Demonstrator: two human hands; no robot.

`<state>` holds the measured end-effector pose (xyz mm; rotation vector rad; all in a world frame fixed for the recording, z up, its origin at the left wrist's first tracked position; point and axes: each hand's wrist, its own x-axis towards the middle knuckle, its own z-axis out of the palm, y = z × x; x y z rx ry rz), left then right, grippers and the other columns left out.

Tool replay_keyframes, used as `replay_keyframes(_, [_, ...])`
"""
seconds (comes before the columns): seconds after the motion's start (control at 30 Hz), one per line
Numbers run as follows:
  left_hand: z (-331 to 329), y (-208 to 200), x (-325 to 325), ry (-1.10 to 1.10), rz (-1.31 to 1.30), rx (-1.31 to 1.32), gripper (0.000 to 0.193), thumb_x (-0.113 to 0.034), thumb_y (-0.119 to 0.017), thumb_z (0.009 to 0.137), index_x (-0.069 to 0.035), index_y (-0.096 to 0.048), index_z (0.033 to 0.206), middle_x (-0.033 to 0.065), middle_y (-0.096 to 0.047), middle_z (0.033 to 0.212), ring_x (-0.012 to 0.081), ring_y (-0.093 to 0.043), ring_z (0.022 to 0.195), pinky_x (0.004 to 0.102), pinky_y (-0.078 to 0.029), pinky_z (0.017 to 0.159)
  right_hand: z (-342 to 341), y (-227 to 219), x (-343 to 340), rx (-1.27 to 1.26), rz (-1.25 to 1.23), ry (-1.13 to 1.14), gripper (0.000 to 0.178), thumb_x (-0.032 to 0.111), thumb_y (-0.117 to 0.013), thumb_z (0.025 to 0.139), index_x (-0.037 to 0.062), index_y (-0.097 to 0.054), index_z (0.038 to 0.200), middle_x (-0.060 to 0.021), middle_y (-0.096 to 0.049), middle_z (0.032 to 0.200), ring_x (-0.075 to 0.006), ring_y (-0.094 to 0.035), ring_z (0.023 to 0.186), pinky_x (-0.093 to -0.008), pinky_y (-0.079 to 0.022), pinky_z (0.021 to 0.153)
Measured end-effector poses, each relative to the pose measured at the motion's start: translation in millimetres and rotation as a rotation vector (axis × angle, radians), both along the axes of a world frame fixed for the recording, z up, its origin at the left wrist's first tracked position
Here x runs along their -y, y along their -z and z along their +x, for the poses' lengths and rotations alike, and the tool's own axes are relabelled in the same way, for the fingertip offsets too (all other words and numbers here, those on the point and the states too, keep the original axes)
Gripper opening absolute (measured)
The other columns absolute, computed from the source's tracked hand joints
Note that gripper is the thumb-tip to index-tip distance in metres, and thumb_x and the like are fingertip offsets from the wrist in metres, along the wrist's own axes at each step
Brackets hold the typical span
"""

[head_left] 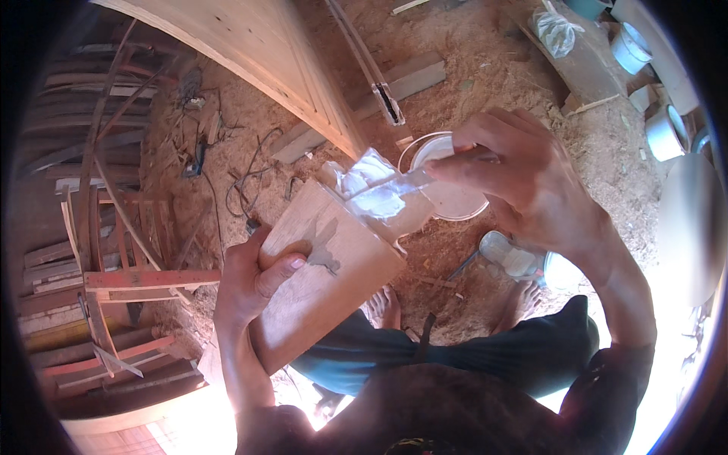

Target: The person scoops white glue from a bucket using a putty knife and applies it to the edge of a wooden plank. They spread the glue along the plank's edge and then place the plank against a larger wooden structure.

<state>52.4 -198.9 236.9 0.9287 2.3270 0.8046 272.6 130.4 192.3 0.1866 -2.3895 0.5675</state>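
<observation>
My left hand (250, 280) grips the edge of a wide wooden piece (334, 280), its thumb lying on the broad face. A dark grey smear (324, 246) marks that face. In front of the wooden piece's far end is a glossy whitish mass (371, 189), like paste or plastic; I cannot tell which. My right hand (516, 167) pinches a thin flat scraper (413, 182), whose blade reaches over the whitish mass. Below the right fingers shows a round pale tub (459, 199) with a thin wire handle; the hand hides part of it.
A large wooden panel (250, 53) slants in at top. Wooden frames and planks (114, 280) stack at left. Cables (246, 186) lie on the dusty floor. White buckets (667, 133) stand at right; a clear container (504, 254) lies near my feet (385, 307).
</observation>
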Motion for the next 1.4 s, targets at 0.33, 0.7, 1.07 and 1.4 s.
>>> replay_keyframes(0.33, [0.4,-9.1,3.2,-0.062,-0.013,-0.05,0.079,-0.061,-0.087,0.089,0.007,-0.072,0.128,0.0134,-0.081,0.092,0.0145,-0.074,0.088,0.0319,-0.057,0.078,-26.7,-0.2,-10.9,-0.14,0.035,-0.049,0.043,-0.003,-0.079,0.075,0.0104,-0.083,0.116,-0.0068,-0.067,0.102,-0.0254,-0.071,0.095,-0.0416,-0.056,0.083])
replay_keyframes(0.7, [6.8,-13.8,3.5,-0.037,-0.003,0.131,0.074,-0.05,-0.092,0.088,0.007,-0.071,0.131,0.012,-0.082,0.096,0.0129,-0.074,0.089,0.0299,-0.058,0.081,-16.2,-32.0,-39.4,-0.043,0.104,-0.108,0.043,-0.013,-0.073,0.075,0.0076,-0.083,0.111,-0.0093,-0.068,0.1,-0.0278,-0.07,0.095,-0.0428,-0.053,0.079])
replay_keyframes(1.07, [14.4,-15.7,-6.0,0.012,-0.055,0.131,0.078,-0.051,-0.092,0.087,0.008,-0.069,0.133,0.0133,-0.084,0.099,0.0147,-0.077,0.093,0.0299,-0.059,0.087,-29.2,-25.2,-27.8,-0.038,0.11,-0.081,0.042,-0.013,-0.074,0.078,0.0069,-0.083,0.114,-0.0101,-0.069,0.1,-0.028,-0.07,0.088,-0.0418,-0.055,0.074])
replay_keyframes(1.4, [8.9,-12.2,2.5,-0.046,-0.019,0.06,0.078,-0.055,-0.091,0.086,0.008,-0.071,0.129,0.0108,-0.082,0.091,0.0109,-0.073,0.084,0.0281,-0.057,0.075,35.9,-7.6,-4.8,0.197,-0.023,-0.087,0.05,-0.007,-0.077,0.079,0.0088,-0.079,0.126,-0.0131,-0.069,0.093,-0.0286,-0.07,0.079,-0.0416,-0.055,0.065])
